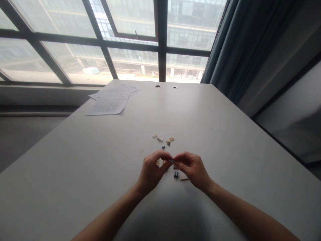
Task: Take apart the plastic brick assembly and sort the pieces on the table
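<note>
My left hand (153,168) and my right hand (192,168) meet fingertip to fingertip over the table. Pinched between them is a small dark building brick (172,160), mostly covered by the fingers. Just below the fingertips stands a dark blue piece (176,174) with two knobs on top. Partly under my right hand lies a flat pale plate (183,175). Small tan pieces (157,163) show through the gap of my left hand. Beyond the hands are a dark piece (163,147), a yellow piece (171,139) and a cream piece (154,135).
The white table (100,150) stretches away toward a large window. Printed paper sheets (109,100) overlap at its far left. Two round holes, one a dark grommet (157,86), sit near the far edge. A blue-grey curtain (240,47) hangs at the right.
</note>
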### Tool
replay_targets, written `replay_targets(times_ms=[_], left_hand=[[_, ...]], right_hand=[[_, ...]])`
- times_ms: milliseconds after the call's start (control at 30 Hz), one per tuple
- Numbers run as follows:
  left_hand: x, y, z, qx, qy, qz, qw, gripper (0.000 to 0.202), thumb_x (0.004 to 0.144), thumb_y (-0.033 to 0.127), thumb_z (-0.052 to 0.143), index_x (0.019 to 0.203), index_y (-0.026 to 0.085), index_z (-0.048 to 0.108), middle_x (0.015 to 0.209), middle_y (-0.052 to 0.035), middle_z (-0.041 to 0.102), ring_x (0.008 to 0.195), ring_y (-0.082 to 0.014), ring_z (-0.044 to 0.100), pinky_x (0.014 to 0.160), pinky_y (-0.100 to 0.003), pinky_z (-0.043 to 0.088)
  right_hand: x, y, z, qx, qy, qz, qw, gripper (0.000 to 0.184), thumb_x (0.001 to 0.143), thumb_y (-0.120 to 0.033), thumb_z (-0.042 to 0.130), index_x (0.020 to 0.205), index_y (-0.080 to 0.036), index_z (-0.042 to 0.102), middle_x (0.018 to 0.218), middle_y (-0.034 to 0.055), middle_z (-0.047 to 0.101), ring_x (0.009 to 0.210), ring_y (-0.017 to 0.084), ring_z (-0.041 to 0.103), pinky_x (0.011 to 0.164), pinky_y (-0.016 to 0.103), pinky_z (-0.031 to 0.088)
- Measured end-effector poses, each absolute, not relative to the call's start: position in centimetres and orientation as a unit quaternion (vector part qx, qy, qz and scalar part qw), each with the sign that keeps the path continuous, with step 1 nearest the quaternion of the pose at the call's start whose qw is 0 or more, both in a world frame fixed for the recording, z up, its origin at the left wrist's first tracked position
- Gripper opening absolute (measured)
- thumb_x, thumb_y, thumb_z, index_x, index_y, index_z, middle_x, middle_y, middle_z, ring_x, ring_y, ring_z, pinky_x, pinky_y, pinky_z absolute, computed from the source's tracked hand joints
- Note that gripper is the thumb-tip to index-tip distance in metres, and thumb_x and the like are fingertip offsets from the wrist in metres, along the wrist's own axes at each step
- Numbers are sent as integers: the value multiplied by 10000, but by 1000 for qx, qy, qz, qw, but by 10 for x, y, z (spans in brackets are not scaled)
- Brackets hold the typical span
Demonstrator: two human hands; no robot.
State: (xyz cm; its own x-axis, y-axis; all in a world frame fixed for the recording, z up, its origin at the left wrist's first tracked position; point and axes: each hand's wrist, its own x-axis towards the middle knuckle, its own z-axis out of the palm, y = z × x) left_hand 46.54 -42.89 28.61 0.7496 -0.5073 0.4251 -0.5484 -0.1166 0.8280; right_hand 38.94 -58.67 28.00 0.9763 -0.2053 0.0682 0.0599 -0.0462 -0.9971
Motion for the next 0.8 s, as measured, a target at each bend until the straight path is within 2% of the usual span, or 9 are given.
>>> replay_targets(times_ms=[167, 333, 600, 800], left_hand=[[465, -430, 284, 740, -366, 63, 561, 73, 786, 257, 688, 800, 191, 664, 773, -25, 690, 701, -141, 642, 688, -264, 534], [467, -430, 283, 727, -404, 102, 546, 101, 814, 229, 662, 906, 209, 700, 852, -45, 687, 753, -146, 647, 689, -259, 535], [469, -429, 281, 724, -461, 104, 503, 198, 847, 201, 620, 1035, 225, 677, 927, -66, 680, 856, -172, 608, 755, -315, 522], [471, -428, 283, 735, -471, 130, 470, 221, 827, 237, 651, 1046, 216, 661, 936, -74, 675, 869, -185, 592, 764, -333, 517]], right_hand=[[391, -585, 283, -662, 66, -54, 745, 201, 744, -326, 707, 864, -168, 678, 742, 30, 680, 690, 157, 621, 694, 313, 507], [393, -582, 290, -613, 100, -14, 783, 244, 711, -357, 734, 830, -155, 666, 701, 15, 666, 625, 125, 584, 644, 275, 469], [394, -583, 284, -572, 123, 13, 811, 279, 691, -386, 758, 789, -146, 654, 685, 3, 628, 620, 109, 556, 644, 254, 438], [394, -584, 285, -593, 114, 5, 797, 241, 711, -369, 739, 760, -149, 653, 655, -4, 591, 614, 109, 513, 623, 246, 414]])
